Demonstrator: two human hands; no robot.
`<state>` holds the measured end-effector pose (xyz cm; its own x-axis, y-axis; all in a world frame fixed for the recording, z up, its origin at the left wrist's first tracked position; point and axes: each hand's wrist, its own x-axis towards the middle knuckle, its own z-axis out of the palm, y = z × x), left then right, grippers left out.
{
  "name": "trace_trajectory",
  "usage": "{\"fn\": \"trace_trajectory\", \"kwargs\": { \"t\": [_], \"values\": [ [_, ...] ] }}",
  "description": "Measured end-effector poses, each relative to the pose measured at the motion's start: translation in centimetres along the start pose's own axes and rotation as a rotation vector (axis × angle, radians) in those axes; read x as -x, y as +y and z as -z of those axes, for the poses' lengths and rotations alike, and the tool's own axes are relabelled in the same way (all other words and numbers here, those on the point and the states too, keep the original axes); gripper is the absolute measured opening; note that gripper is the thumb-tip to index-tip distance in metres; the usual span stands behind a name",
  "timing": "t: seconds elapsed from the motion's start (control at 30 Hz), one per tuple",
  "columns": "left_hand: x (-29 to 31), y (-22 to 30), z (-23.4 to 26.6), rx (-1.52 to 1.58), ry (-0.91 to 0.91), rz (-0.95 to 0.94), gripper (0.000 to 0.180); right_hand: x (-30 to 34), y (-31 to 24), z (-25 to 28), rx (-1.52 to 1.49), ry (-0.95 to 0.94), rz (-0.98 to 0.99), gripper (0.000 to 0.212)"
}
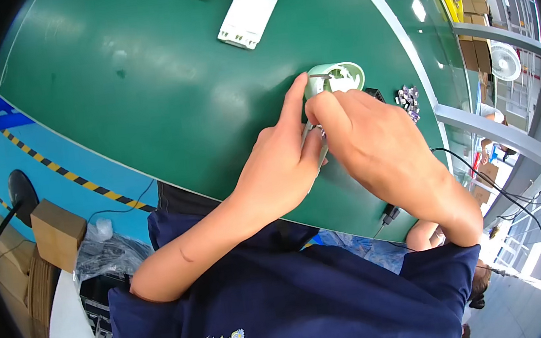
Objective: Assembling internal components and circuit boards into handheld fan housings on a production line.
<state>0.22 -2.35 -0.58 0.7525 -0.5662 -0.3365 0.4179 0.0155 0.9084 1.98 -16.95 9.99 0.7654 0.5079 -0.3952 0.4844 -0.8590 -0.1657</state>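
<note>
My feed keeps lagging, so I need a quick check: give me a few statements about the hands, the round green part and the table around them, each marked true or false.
1. Both hands are on the round pale green housing. True: the left hand and right hand meet at it.
2. The table top is red. False: it is green.
3. A long white plastic part lies farther up the table, apart from the hands. True.
4. A pile of small metal pieces lies left of the left hand. False: it lies to the right of the right hand.
5. The white plastic part is in the right hand. False: it lies untouched.
</note>
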Motion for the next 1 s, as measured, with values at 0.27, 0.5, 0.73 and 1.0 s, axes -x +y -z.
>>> {"fn": "trace_trajectory", "kwargs": {
  "t": [0.27, 0.5, 0.73, 1.0],
  "values": [
    [0.0, 0.1, 0.3, -0.040, -0.016, 0.018, 0.070, -0.2, -0.9, -0.2, 0.131, -0.012, 0.006, 0.029],
    [-0.1, 0.1, 0.1, -0.026, -0.014, -0.023, 0.070, 0.1, 0.4, -0.3, -0.085, 0.108, -0.099, 0.034],
    [0.0, 0.1, 0.6, -0.073, -0.069, 0.011, 0.070, 0.3, 0.1, -0.9, 0.033, 0.112, -0.006, 0.034],
    [-0.1, -0.5, 0.7, -0.039, -0.089, -0.034, 0.069, 0.3, -0.6, -0.4, 0.075, 0.025, -0.025, 0.033]
  ]
}}
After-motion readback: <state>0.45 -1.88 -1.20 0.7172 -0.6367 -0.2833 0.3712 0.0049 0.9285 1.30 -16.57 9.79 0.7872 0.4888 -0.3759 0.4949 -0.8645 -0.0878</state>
